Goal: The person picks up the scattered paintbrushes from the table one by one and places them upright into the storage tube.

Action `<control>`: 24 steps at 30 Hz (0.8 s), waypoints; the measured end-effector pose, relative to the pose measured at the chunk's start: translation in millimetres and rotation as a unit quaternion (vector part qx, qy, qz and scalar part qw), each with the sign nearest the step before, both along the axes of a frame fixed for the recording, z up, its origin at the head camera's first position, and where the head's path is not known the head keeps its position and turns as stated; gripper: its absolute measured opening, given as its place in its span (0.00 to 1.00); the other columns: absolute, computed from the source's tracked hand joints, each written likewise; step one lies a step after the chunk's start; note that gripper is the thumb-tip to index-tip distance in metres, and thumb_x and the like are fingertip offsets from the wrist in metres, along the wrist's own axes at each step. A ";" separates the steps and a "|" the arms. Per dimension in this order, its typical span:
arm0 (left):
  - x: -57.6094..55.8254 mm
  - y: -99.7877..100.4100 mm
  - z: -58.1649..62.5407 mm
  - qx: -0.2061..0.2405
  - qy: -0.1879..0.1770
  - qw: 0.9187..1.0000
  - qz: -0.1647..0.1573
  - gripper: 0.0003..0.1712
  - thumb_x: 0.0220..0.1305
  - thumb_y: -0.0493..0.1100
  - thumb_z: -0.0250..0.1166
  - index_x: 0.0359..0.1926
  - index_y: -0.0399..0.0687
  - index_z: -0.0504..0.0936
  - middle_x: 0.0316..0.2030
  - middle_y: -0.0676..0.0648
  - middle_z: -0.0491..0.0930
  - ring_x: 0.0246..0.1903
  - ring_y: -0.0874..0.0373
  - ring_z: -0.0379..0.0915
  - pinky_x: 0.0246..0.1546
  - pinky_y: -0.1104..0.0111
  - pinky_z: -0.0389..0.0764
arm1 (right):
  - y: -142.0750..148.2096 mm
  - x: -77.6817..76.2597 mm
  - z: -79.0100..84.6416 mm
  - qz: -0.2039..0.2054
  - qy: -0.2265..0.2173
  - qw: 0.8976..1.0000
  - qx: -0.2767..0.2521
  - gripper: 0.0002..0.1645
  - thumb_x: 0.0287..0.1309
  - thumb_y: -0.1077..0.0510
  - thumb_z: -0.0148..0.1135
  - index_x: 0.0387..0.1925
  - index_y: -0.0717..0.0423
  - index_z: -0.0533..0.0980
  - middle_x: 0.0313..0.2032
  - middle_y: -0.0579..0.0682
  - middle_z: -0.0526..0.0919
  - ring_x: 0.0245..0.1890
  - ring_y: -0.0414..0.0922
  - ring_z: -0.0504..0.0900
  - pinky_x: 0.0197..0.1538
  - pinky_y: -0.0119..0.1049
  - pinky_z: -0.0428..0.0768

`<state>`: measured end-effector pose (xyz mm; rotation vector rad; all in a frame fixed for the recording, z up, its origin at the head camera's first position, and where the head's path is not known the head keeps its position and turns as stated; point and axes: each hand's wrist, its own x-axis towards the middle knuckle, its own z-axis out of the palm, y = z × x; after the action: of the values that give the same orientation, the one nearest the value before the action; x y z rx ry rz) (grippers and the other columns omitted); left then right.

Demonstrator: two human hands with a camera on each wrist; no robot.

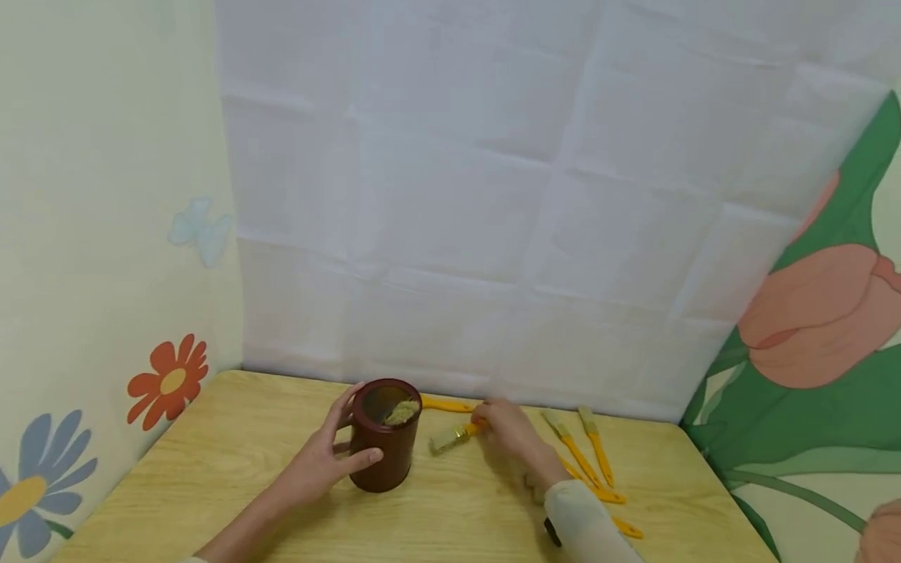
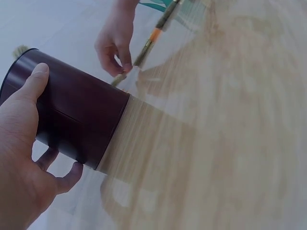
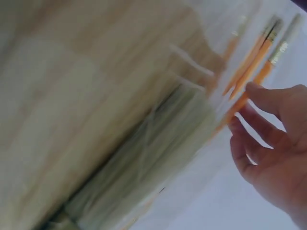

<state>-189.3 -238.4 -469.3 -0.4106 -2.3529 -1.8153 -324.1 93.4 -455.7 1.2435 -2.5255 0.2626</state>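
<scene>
Nearest, a pale sleeve (image 1: 594, 524) slants in from the lower right, over the handles of several yellow-handled brushes (image 1: 597, 453). Beyond it, the right hand (image 1: 503, 426) pinches the handle of a flat brush (image 1: 457, 435), fingers drawn narrow on it. That brush lies low over the counter (image 1: 457, 516), just right of the cup (image 1: 385, 457); whether it touches the wood I cannot tell. Its long axis slants, bristles pointing left and toward the viewer, handle running into the hand. Any print on it is too small to read.

Dark reddish-brown, the cup stands upright, its long axis vertical and mouth upward. The left hand (image 1: 320, 467) holds it from the left, thumb across the near side and fingers curled round the far side. At the mouth shows a tuft of bristles (image 1: 402, 412), pointing up. Behind the cup, a yellow handle (image 1: 447, 404) extends rightward, nearly level. Right of the forearm, the two farthest brushes point their bristles toward the white backdrop (image 1: 507, 234).
</scene>
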 end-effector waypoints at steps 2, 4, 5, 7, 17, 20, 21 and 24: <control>-0.1 -0.9 0.4 0.000 0.000 1.000 0.002 0.55 0.64 0.47 0.74 0.79 0.78 0.48 0.76 0.41 0.54 0.71 0.35 0.54 0.60 0.43 0.73 | -1.7 1.2 1.4 -0.009 -0.008 1.000 -0.011 0.08 0.59 0.67 0.73 0.40 0.57 0.86 0.38 0.51 0.84 0.38 0.49 0.81 0.44 0.43 0.82; 0.1 -1.6 0.7 -0.001 -0.001 1.000 0.000 0.54 0.64 0.48 0.74 0.79 0.79 0.48 0.76 0.42 0.54 0.71 0.35 0.54 0.60 0.43 0.74 | -3.2 3.7 3.6 -0.023 -0.024 0.999 -0.027 0.08 0.60 0.65 0.73 0.42 0.56 0.85 0.39 0.50 0.83 0.40 0.48 0.81 0.45 0.43 0.83; 0.0 -1.8 0.7 0.000 -0.001 1.000 -0.002 0.54 0.64 0.48 0.74 0.79 0.78 0.48 0.76 0.41 0.54 0.71 0.34 0.54 0.60 0.44 0.74 | -3.6 5.1 4.7 -0.029 -0.033 0.998 -0.037 0.09 0.60 0.65 0.73 0.42 0.56 0.85 0.40 0.50 0.83 0.40 0.48 0.81 0.45 0.43 0.83; -0.1 -1.9 0.2 -0.001 -0.001 1.000 -0.004 0.54 0.64 0.47 0.74 0.79 0.77 0.48 0.76 0.41 0.54 0.71 0.34 0.54 0.60 0.44 0.74 | -3.5 8.4 7.7 -0.041 -0.053 0.996 -0.066 0.09 0.60 0.66 0.72 0.42 0.57 0.84 0.40 0.49 0.83 0.41 0.48 0.81 0.46 0.43 0.83; -0.5 -1.6 -2.3 -0.003 -0.005 1.000 0.001 0.55 0.64 0.50 0.74 0.79 0.78 0.47 0.76 0.42 0.54 0.71 0.36 0.54 0.59 0.46 0.75 | -8.1 22.3 36.9 -0.022 -0.267 0.870 -0.414 0.09 0.60 0.73 0.69 0.41 0.67 0.78 0.39 0.57 0.80 0.41 0.57 0.84 0.41 0.45 0.87; -0.4 -2.0 -2.7 -0.006 -0.001 1.000 0.000 0.55 0.64 0.50 0.74 0.79 0.78 0.46 0.76 0.42 0.53 0.71 0.35 0.54 0.59 0.45 0.74 | -15.6 26.5 48.5 -0.007 -0.400 0.740 -0.540 0.11 0.64 0.73 0.66 0.45 0.73 0.74 0.41 0.62 0.78 0.43 0.61 0.84 0.46 0.50 0.86; -0.4 -2.1 -2.5 -0.005 -0.001 1.000 0.001 0.55 0.64 0.49 0.74 0.79 0.78 0.47 0.76 0.43 0.53 0.71 0.36 0.54 0.60 0.45 0.74 | -17.7 27.7 51.8 -0.007 -0.431 0.701 -0.568 0.11 0.65 0.72 0.65 0.46 0.73 0.74 0.42 0.63 0.78 0.44 0.60 0.84 0.47 0.50 0.85; -0.4 -2.6 -1.6 -0.008 0.002 1.000 -0.002 0.55 0.65 0.49 0.74 0.80 0.77 0.47 0.76 0.44 0.53 0.71 0.36 0.54 0.60 0.44 0.74 | -21.4 29.7 59.1 -0.012 -0.496 0.618 -0.609 0.08 0.69 0.69 0.61 0.48 0.68 0.74 0.42 0.59 0.80 0.45 0.54 0.85 0.48 0.44 0.85</control>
<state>-189.7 -241.0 -470.9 -0.4193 -2.3662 -1.7977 -294.4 72.0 -396.6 0.3857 -1.8901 2.6684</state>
